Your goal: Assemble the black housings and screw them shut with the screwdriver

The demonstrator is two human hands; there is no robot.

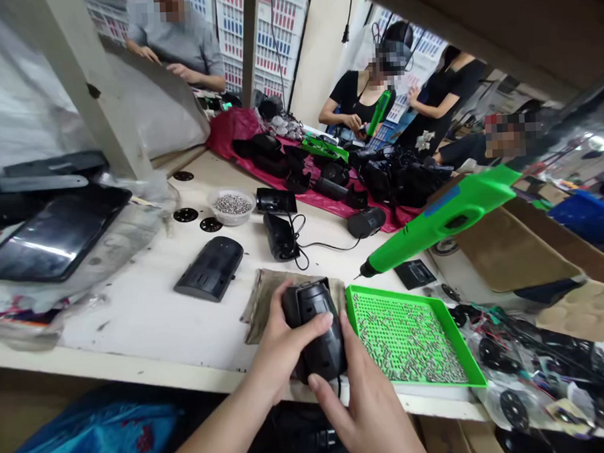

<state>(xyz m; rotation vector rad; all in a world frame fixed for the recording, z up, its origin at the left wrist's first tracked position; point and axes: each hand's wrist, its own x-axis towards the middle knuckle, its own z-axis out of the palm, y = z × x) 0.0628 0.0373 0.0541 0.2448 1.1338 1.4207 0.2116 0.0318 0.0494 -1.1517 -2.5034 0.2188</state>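
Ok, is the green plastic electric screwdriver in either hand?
No, the left hand and right hand both hold the black rounded plastic housing.

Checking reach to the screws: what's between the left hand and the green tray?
The head view shows the black housing, then the right hand.

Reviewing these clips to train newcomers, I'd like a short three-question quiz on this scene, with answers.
1. True or false: the left grip and right grip are both on one black casing.
2. What lies scattered in the green tray?
3. Seen in the picture, where does the bowl stand?
A. Inside the tray
B. To the tray's right
C. To the tray's left and farther from the camera

Key:
1. True.
2. Many small metal screws.
3. C.
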